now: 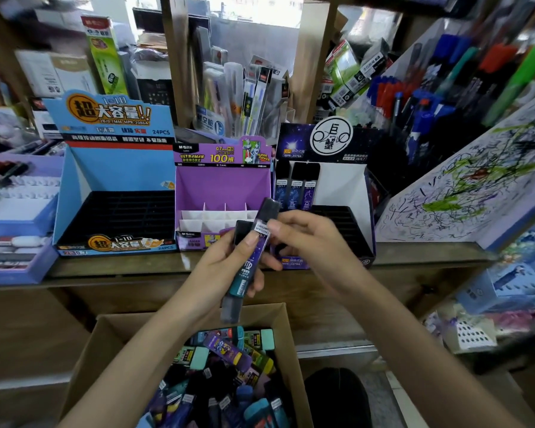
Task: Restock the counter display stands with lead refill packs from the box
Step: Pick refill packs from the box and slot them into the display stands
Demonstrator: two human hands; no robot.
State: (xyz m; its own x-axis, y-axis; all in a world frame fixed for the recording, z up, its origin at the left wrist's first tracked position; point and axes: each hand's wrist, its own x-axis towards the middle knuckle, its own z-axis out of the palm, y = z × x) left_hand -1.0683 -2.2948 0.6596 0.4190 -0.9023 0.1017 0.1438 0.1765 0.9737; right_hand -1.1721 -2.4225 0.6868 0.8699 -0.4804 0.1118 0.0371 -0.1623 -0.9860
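My left hand (226,267) grips a small bunch of lead refill packs (244,273), dark with purple and teal labels, held upright above the cardboard box (105,341). My right hand (306,239) pinches the top of the tallest purple pack (267,217) in that bunch. The box below is full of mixed refill packs (229,375). Three display stands sit on the counter: a blue one (114,180) with empty black slots, a purple one (223,177) with empty white dividers, and a dark starry one (328,180) with three packs (295,193) standing at its back left.
The wooden counter (414,254) carries a lilac eraser tray (16,217) at the left and a scribbled test pad (464,186) at the right. Pen racks (430,88) and packaged stationery (247,91) crowd the shelves behind. A dark round object (337,396) lies on the floor beside the box.
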